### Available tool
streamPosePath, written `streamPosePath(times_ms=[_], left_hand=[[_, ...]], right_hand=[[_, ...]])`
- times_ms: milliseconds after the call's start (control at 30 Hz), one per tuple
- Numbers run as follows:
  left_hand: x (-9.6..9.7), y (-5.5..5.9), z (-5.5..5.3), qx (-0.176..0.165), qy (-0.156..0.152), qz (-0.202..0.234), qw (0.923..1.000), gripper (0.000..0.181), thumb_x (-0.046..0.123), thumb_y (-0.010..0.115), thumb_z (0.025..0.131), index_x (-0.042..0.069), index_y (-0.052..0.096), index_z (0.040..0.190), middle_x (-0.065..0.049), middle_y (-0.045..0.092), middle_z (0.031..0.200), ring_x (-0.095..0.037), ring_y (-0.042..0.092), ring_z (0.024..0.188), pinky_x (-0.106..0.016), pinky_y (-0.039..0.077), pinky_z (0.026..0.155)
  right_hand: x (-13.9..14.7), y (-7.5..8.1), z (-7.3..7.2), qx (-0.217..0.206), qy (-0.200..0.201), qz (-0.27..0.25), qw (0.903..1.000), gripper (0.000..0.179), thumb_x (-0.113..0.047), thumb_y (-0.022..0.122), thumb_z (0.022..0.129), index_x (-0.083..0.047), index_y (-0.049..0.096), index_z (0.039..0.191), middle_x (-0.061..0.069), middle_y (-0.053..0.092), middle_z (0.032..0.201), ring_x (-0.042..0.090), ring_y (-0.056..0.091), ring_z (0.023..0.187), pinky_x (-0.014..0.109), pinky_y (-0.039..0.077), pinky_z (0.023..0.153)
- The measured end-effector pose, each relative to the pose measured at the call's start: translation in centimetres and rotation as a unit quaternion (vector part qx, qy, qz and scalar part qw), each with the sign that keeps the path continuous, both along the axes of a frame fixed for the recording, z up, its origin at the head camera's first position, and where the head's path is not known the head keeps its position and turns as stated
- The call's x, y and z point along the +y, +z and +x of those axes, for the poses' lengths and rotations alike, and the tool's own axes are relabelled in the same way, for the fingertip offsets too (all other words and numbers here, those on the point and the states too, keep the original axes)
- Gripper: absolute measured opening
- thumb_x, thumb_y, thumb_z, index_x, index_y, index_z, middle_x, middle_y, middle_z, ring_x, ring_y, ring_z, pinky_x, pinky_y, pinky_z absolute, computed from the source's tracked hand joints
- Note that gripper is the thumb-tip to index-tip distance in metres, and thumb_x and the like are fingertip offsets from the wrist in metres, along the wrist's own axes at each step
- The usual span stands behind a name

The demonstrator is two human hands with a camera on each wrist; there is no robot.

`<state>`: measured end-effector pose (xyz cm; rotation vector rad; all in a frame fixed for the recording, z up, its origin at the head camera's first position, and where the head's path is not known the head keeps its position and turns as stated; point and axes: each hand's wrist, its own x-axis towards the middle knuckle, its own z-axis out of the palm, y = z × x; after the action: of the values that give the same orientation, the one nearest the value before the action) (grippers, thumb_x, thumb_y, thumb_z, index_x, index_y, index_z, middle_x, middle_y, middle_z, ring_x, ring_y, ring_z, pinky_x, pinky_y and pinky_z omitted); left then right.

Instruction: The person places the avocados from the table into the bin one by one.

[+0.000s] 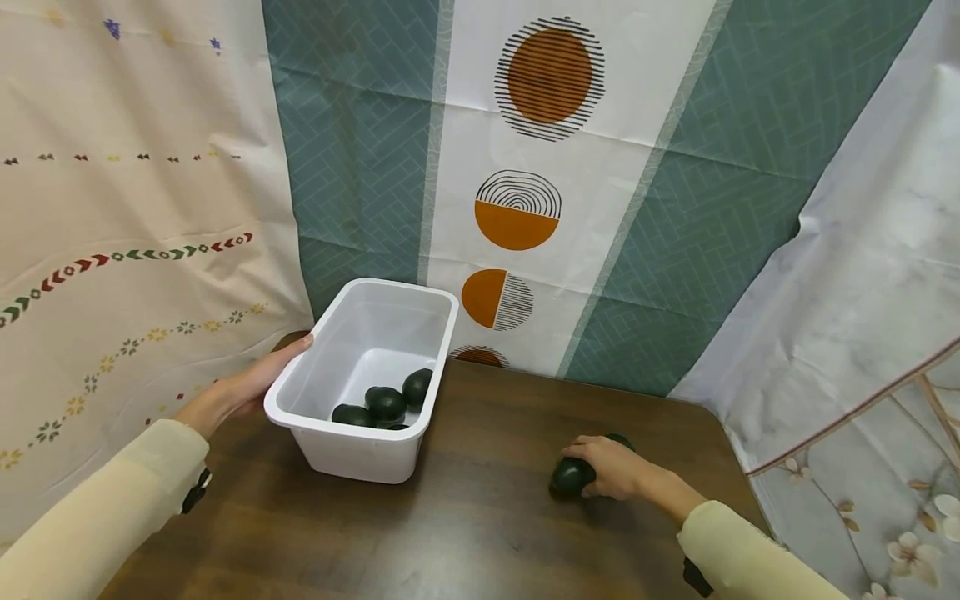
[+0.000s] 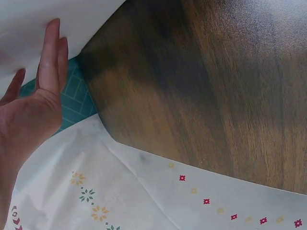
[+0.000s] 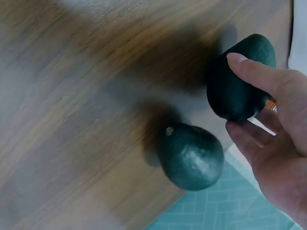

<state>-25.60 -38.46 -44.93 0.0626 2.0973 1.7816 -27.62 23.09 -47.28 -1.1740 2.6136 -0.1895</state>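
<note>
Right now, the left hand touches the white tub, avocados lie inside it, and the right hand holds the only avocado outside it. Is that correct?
Not quite: the held avocado isn't the only one outside. The right wrist view shows a second avocado on the table beside the one in the grip of the right hand. The rest stands.

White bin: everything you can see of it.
The white bin looks like smooth plastic: a deep rectangular tub, open-topped, with rounded corners, a thick rim and walls narrowing toward the base. It stands on the brown table, opening upward; I can't tell whether it tilts slightly. Dark green avocados lie inside toward the near end, most of the bin unfilled. The left hand touches its left side.
</note>
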Motion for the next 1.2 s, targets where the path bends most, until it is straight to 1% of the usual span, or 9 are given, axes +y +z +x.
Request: streamPosePath(times_ms=[100,200,433,500,633,800,967,1067,1200], left_hand=[[0.1,0.1,0.0,0.000,-0.002,-0.002,1.0000,0.082,0.066,0.019,0.111,0.007,0.015,0.167,-0.031,0.037,0.157,-0.036,0.054,0.133,-0.057,0.049,0.105],[0.1,0.1,0.0,-0.001,-0.003,-0.003,1.0000,0.082,0.066,0.019,0.110,0.007,0.015,0.167,-0.031,0.037,0.157,-0.037,0.054,0.133,-0.058,0.048,0.106],[0.1,0.0,0.0,-0.001,-0.006,0.008,0.9999,0.082,0.065,0.019,0.111,0.007,0.014,0.167,-0.029,0.039,0.156,-0.036,0.053,0.133,-0.058,0.048,0.106],[0.1,-0.1,0.0,0.000,-0.010,0.011,0.9999,0.081,0.065,0.019,0.111,0.007,0.013,0.167,-0.029,0.038,0.157,-0.037,0.052,0.134,-0.058,0.048,0.106],[0.2,0.0,0.0,0.000,-0.011,0.010,0.9999,0.082,0.066,0.019,0.111,0.007,0.014,0.168,-0.029,0.037,0.157,-0.037,0.052,0.135,-0.058,0.048,0.106],[0.2,0.1,0.1,0.003,-0.009,0.004,0.9999,0.081,0.066,0.019,0.110,0.009,0.014,0.168,-0.029,0.037,0.157,-0.037,0.053,0.134,-0.059,0.048,0.106],[0.3,0.1,0.1,0.002,-0.011,0.002,0.9999,0.081,0.066,0.020,0.110,0.009,0.014,0.168,-0.029,0.037,0.157,-0.037,0.053,0.133,-0.060,0.048,0.106],[0.3,0.1,0.1,0.000,-0.010,-0.001,1.0000,0.080,0.066,0.019,0.111,0.010,0.014,0.168,-0.028,0.038,0.157,-0.037,0.053,0.133,-0.060,0.049,0.105],[0.3,0.1,0.1,0.000,-0.009,-0.004,1.0000,0.080,0.065,0.018,0.111,0.009,0.015,0.168,-0.029,0.039,0.156,-0.037,0.054,0.133,-0.059,0.050,0.104]], right_hand=[[-0.4,-0.2,0.1,0.016,0.001,0.001,0.9999,0.064,-0.018,0.095,0.080,-0.001,0.068,0.135,0.010,0.066,0.127,0.035,0.066,0.116,0.054,0.055,0.096],[-0.8,-0.2,0.2,0.020,-0.001,0.002,0.9998,0.064,-0.018,0.096,0.078,-0.001,0.069,0.134,0.010,0.066,0.125,0.035,0.066,0.114,0.054,0.055,0.095],[-1.2,0.0,0.2,-0.004,-0.028,0.005,0.9996,0.066,-0.019,0.095,0.080,0.001,0.067,0.136,0.020,0.064,0.138,0.044,0.061,0.125,0.060,0.051,0.100],[-1.3,0.1,0.1,-0.008,-0.031,0.009,0.9995,0.067,-0.019,0.095,0.080,0.002,0.067,0.136,0.022,0.063,0.138,0.045,0.060,0.126,0.060,0.051,0.101],[-1.7,0.3,0.0,-0.010,-0.031,0.024,0.9992,0.067,-0.019,0.095,0.080,0.001,0.066,0.136,0.019,0.065,0.136,0.044,0.061,0.125,0.058,0.051,0.102],[-2.0,0.5,-0.3,-0.023,-0.053,0.042,0.9974,0.067,-0.019,0.095,0.081,0.001,0.064,0.138,0.016,0.065,0.134,0.041,0.061,0.125,0.055,0.051,0.102],[-2.3,0.7,-0.6,-0.039,-0.069,0.056,0.9953,0.069,-0.019,0.094,0.082,0.000,0.062,0.140,0.017,0.062,0.139,0.041,0.059,0.129,0.055,0.051,0.103],[-2.4,0.8,-0.7,-0.042,-0.073,0.062,0.9946,0.069,-0.019,0.094,0.083,0.000,0.061,0.142,0.018,0.061,0.142,0.041,0.057,0.131,0.055,0.050,0.105],[-2.5,1.0,-0.6,-0.042,-0.072,0.060,0.9947,0.069,-0.017,0.094,0.082,-0.002,0.060,0.141,0.016,0.062,0.140,0.039,0.059,0.130,0.053,0.051,0.104]])
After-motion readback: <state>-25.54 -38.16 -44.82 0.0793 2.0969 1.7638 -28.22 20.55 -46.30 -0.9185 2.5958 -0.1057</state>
